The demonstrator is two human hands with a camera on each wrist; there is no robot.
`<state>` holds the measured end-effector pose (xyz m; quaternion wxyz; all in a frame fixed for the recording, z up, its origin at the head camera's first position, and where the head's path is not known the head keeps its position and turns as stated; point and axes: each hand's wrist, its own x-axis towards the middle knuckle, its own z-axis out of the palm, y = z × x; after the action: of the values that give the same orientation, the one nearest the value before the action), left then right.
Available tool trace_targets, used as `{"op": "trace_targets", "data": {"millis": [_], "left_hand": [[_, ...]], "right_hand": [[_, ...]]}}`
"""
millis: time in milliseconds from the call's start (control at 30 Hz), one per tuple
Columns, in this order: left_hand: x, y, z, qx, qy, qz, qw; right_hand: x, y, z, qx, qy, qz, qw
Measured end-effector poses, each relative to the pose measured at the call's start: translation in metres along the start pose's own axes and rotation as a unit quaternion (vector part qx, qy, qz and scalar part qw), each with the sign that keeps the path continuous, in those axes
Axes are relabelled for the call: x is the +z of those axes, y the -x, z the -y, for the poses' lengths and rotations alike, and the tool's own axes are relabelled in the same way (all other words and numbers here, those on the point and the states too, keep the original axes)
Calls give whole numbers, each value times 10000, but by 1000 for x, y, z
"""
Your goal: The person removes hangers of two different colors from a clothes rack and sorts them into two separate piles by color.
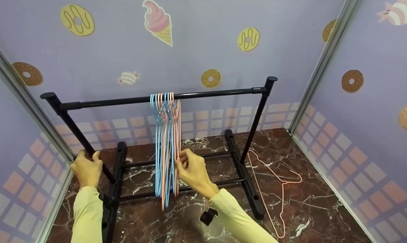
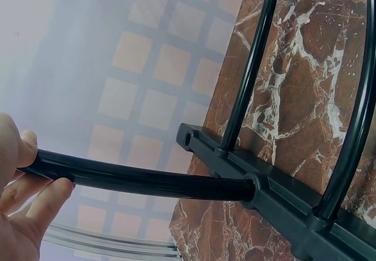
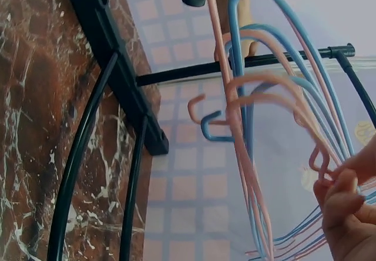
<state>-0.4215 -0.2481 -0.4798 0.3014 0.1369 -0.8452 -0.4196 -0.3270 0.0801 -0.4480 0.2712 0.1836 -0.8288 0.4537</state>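
Together, we see our left hand with its fingers wrapped round the left upright of the black rack, while our right hand pinches the pink and blue hangers bunched mid-rail. Nearby, a lone pink hanger lies on the marble tabletop, right of the rack.

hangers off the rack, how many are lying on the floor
1: a pink hanger lies on the marble floor right of the rack. The others hang bunched on the rail.
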Motion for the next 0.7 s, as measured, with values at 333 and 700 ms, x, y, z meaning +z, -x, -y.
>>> {"op": "trace_targets", "data": {"millis": [333, 700], "left_hand": [[0, -1, 0, -50, -22, 17, 10000], [1, 0, -1, -92, -82, 63, 9999]], "right_hand": [[-5, 0, 1, -145, 72, -173, 9997], [-23, 5, -1, -185, -248, -506, 9982]]}}
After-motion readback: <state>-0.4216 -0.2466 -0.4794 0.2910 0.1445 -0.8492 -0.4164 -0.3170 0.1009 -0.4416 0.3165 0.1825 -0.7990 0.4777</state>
